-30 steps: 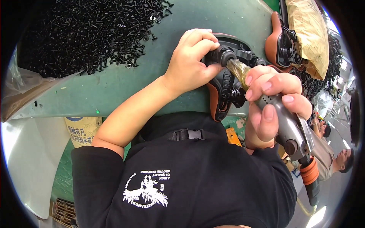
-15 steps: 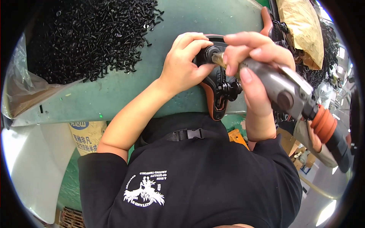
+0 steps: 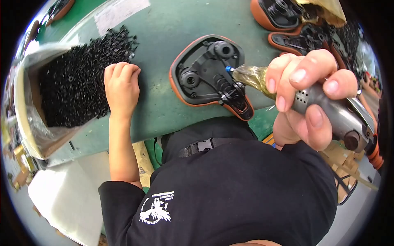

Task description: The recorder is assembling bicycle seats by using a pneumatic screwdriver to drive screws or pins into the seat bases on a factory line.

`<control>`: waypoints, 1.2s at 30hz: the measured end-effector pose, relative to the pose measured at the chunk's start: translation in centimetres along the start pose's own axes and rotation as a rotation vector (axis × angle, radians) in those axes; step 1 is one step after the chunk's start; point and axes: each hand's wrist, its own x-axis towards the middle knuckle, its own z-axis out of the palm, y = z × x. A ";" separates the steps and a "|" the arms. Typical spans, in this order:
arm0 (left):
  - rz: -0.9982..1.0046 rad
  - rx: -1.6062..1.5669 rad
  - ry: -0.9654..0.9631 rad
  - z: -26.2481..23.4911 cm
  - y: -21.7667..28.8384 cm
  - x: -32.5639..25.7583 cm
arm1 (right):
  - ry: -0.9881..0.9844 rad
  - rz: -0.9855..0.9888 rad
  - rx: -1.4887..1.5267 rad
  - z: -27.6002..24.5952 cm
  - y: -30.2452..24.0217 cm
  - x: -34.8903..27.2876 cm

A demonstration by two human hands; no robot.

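Observation:
An upturned bicycle saddle [image 3: 197, 94] lies on the green table, its black underside showing two round sockets and an orange-brown rim. My right hand [image 3: 308, 88] grips a grey pneumatic screwdriver [image 3: 324, 112] with a taped nose. Its blue tip [image 3: 230, 69] hovers over the saddle, and no contact can be made out. At the near right edge of a heap of black screws [image 3: 78, 84], my left hand [image 3: 123, 86] is closed with fingertips pinched together. Whatever they may hold is hidden.
The screws spill from a plastic-lined box [image 3: 30, 119] on the left. More saddles [image 3: 275, 14] and a brown paper bag [image 3: 328, 12] sit at the far right of the table [image 3: 158, 45]. A white sheet of paper [image 3: 121, 14] lies at the back.
My left hand has left the saddle and moved left to the screw heap. My right hand has drawn the screwdriver right, off the socket. The view has shifted, showing more of the saddle.

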 end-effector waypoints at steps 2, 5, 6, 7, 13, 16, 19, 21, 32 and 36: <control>-0.071 -0.303 0.079 -0.7 3.1 1.1 | 0.008 -0.020 -0.001 -0.2 -1.1 0.0; -0.301 -1.541 -0.125 -1.4 9.6 3.0 | 0.120 -0.012 0.124 0.2 -3.3 -0.3; -0.238 -1.771 -0.283 -1.4 11.2 3.5 | 0.231 -0.054 0.203 0.9 -3.3 -0.9; -0.303 -1.870 -0.316 -1.6 12.4 3.0 | 0.233 -0.076 0.227 0.9 -2.7 -1.0; -0.214 -2.038 -0.401 0.2 15.3 3.3 | 0.248 0.064 0.238 0.8 -4.9 -0.8; -0.115 -1.850 -0.390 0.5 15.7 4.1 | 0.179 -0.134 0.268 -0.3 -2.7 -3.0; -0.052 -1.717 -0.385 0.6 15.7 4.4 | 0.160 -0.120 0.283 -1.0 -2.7 -3.5; -0.068 -1.692 -0.386 0.5 15.6 4.6 | 0.179 -0.114 0.264 -0.6 -2.8 -3.2; 0.443 -0.654 -0.281 1.4 10.2 13.1 | 0.125 -0.008 -0.074 -1.6 -3.7 -1.7; 0.399 -0.758 -0.479 4.1 9.1 13.1 | 0.265 0.014 -0.293 -0.2 -0.2 0.1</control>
